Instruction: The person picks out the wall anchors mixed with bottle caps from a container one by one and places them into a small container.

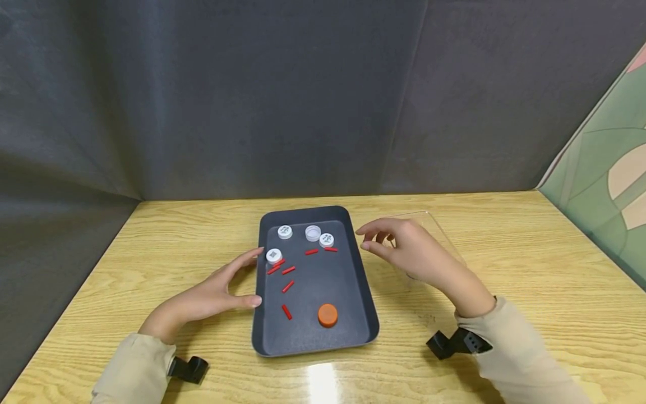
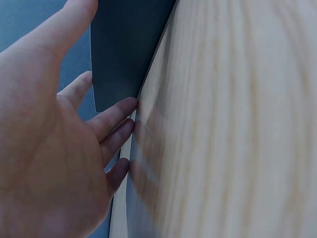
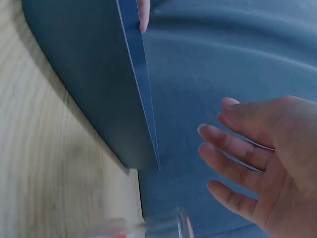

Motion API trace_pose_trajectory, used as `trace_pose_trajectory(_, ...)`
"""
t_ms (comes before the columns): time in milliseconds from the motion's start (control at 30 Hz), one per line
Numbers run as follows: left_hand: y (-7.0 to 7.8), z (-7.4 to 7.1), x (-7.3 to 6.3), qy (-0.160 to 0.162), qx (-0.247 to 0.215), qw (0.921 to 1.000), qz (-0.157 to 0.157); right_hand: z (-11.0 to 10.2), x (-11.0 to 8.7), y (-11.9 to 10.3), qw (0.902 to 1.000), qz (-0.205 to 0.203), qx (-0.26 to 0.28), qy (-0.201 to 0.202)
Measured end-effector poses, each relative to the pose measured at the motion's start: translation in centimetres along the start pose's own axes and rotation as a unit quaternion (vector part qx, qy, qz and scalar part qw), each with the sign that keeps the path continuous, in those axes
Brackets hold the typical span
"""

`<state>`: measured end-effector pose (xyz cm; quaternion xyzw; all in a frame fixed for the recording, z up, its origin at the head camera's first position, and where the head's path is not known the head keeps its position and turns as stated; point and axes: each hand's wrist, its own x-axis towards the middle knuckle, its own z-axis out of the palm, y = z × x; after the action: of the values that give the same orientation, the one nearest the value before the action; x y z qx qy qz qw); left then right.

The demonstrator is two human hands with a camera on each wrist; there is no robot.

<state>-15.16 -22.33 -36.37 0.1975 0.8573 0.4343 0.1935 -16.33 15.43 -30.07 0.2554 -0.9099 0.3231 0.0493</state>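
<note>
A dark grey tray (image 1: 335,283) lies on the table. My left hand (image 1: 209,294) is at its left side, thumb and fingers spread, fingertips right at the rim. My right hand (image 1: 411,249) hovers beside the tray's right edge, with fingers loosely bent and nothing between them. Inside the tray, an orange round cap (image 1: 327,315) sits near the front. Several short red sticks (image 1: 287,287) are scattered over the middle and left. Three white round caps with dark markings, one of them at the left (image 1: 274,256), lie towards the back, along with an upturned white cap (image 1: 313,233).
A clear plastic piece (image 1: 446,238) with thin edges lies on the wooden table (image 1: 530,264) to the right, partly hidden by my right hand. Something transparent and rounded (image 3: 184,225) shows low in the right wrist view. A dark curtain (image 1: 303,101) hangs behind the table.
</note>
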Motion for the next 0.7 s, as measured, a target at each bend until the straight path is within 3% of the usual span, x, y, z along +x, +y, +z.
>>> trace_pose_trajectory(200, 0.1, 0.0, 0.0, 0.001, 0.001, 1.0000, -0.007, 0.8, 0.0, -0.8, 0.9999, -0.001, -0.013, 0.007)
trace_pose_trajectory(700, 0.1, 0.0, -0.1, 0.003, 0.002, 1.0000, -0.008, 2.6, -0.1, -2.8, 0.9995, -0.024, 0.015, -0.016)
